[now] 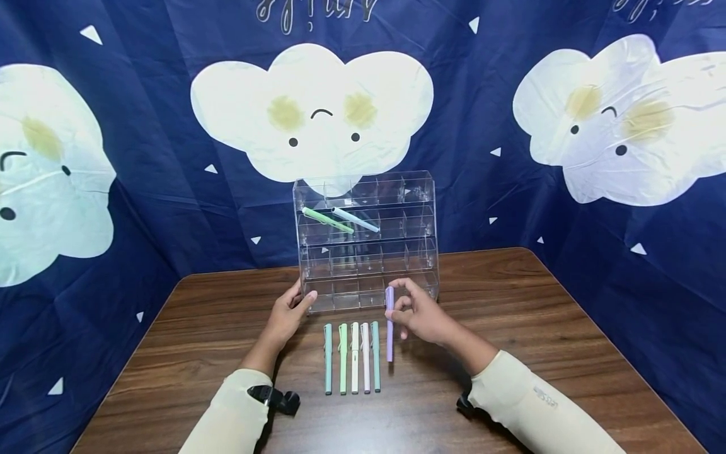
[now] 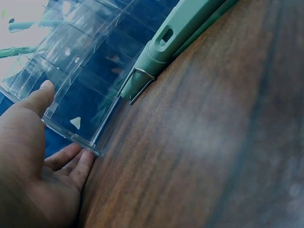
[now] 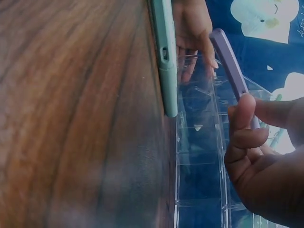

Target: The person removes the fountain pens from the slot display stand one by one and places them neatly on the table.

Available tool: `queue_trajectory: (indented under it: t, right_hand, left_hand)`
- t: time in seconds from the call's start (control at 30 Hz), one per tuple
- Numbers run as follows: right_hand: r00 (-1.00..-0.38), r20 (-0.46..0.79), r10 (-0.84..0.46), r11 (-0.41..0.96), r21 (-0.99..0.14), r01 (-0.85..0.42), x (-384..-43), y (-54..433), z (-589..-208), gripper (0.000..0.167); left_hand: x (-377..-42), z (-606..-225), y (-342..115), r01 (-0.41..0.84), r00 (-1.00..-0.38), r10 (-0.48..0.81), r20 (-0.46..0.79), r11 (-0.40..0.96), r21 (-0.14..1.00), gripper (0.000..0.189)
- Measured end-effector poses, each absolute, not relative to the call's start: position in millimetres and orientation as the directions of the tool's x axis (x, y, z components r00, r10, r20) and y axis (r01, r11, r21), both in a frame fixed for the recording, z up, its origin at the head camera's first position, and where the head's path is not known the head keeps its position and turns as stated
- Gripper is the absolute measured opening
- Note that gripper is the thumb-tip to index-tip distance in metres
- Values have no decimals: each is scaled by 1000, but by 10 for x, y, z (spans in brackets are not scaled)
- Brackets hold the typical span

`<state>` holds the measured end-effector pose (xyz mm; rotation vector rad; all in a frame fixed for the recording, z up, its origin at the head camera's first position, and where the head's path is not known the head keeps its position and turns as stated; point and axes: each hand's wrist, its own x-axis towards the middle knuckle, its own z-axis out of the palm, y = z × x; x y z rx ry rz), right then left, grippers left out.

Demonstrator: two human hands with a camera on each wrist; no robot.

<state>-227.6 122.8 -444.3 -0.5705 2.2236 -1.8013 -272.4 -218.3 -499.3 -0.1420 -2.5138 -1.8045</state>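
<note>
My right hand (image 1: 420,313) pinches a purple pen (image 1: 389,340) between thumb and fingers, its clip end up. The pen stands nearly upright in front of the clear plastic rack (image 1: 371,299); in the right wrist view the purple pen (image 3: 229,61) slants across the rack's compartments. My left hand (image 1: 286,317) holds the rack's lower left corner. In the left wrist view its thumb (image 2: 40,99) lies along the front and the other fingers reach round the side. A light green pen (image 1: 329,221) and a pale blue pen (image 1: 355,219) lie slanted in the rack's upper part.
On the wooden table (image 1: 454,410), a row of pens lies before the rack: a teal pen (image 1: 328,359), a green pen (image 1: 343,359), a cream pen (image 1: 355,372), a pale pink pen (image 1: 365,359) and another teal pen (image 1: 376,359). A blue cloud-print curtain (image 1: 471,208) hangs behind.
</note>
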Motion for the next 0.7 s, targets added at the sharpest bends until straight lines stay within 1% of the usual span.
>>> queue_trajectory:
  t: [0.33, 0.53, 0.7]
  right_hand:
    - [-855, -28, -518, 263, -956, -128, -2249, 1232, -4535, 53]
    - [-851, -55, -523, 277, -955, -108, -2254, 1218, -4595, 54]
    - [-849, -60, -525, 294, -949, -114, -2254, 1226, -4627, 53]
  left_hand:
    - [-2727, -4994, -2188, 103, -995, 49, 93, 311, 945, 75]
    - [-2733, -5014, -2199, 124, -992, 53, 113, 301, 946, 73]
    - [-2742, -5015, -2199, 113, -993, 50, 103, 315, 942, 74]
